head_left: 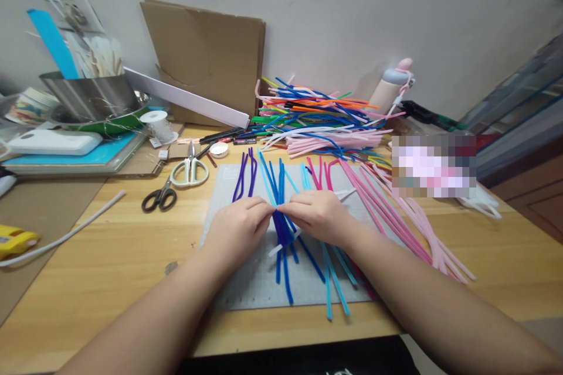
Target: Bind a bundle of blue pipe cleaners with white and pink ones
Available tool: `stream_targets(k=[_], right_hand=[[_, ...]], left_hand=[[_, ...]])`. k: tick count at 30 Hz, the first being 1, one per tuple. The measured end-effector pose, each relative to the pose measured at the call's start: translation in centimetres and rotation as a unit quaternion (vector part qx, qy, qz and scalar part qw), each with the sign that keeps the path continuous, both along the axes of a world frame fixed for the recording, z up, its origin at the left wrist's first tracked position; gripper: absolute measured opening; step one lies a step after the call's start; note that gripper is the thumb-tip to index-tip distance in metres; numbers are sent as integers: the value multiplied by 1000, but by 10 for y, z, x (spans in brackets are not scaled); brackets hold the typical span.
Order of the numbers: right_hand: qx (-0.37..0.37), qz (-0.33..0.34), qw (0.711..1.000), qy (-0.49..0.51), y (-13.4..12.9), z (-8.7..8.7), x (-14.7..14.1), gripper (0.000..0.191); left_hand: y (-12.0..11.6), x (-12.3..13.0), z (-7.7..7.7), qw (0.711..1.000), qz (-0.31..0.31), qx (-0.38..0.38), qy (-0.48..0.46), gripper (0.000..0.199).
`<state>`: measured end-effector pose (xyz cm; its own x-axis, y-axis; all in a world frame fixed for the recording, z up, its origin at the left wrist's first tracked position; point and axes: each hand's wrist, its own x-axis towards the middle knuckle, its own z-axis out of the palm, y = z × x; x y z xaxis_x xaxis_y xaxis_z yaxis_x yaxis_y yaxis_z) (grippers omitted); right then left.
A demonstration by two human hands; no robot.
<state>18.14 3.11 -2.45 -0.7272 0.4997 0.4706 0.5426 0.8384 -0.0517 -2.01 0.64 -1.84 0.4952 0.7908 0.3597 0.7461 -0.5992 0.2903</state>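
Observation:
My left hand (241, 227) and my right hand (317, 214) meet fingertip to fingertip over a grey cutting mat (246, 287). Both are pinched closed on a dark blue pipe cleaner (281, 227), mostly hidden by the fingers. Beneath them, blue pipe cleaners (287, 281) lie in a loose bunch crossed by a white strip (276, 250). Light blue pipe cleaners (335, 281) stick out below my right hand. Purple pipe cleaners (240, 179) lie beyond my left hand, and pink pipe cleaners (396, 228) fan out beyond my right forearm.
At the back is a pile of mixed pipe cleaners (325, 117), with cardboard (206, 58) against the wall. White-handled scissors (190, 171) and black-handled scissors (162, 196) lie left of the mat. A metal container (92, 96) holds sticks; a bottle (389, 88) stands back right.

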Motion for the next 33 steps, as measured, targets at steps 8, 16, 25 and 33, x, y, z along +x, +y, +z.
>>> stream_targets(k=[8, 16, 25, 33], right_hand=[[-10, 25, 999, 41, 3, -4, 1, 22], [-15, 9, 1000, 17, 2, 6, 1, 21], [-60, 2, 997, 43, -3, 10, -2, 15], [-70, 27, 995, 63, -5, 3, -5, 15]], left_hand=[[0, -1, 0, 1000, -23, 9, 7, 24], [-1, 3, 1, 995, -5, -60, -85, 20], [-4, 8, 8, 973, 9, -159, -167, 16], [-2, 9, 6, 954, 13, -231, -191, 15]])
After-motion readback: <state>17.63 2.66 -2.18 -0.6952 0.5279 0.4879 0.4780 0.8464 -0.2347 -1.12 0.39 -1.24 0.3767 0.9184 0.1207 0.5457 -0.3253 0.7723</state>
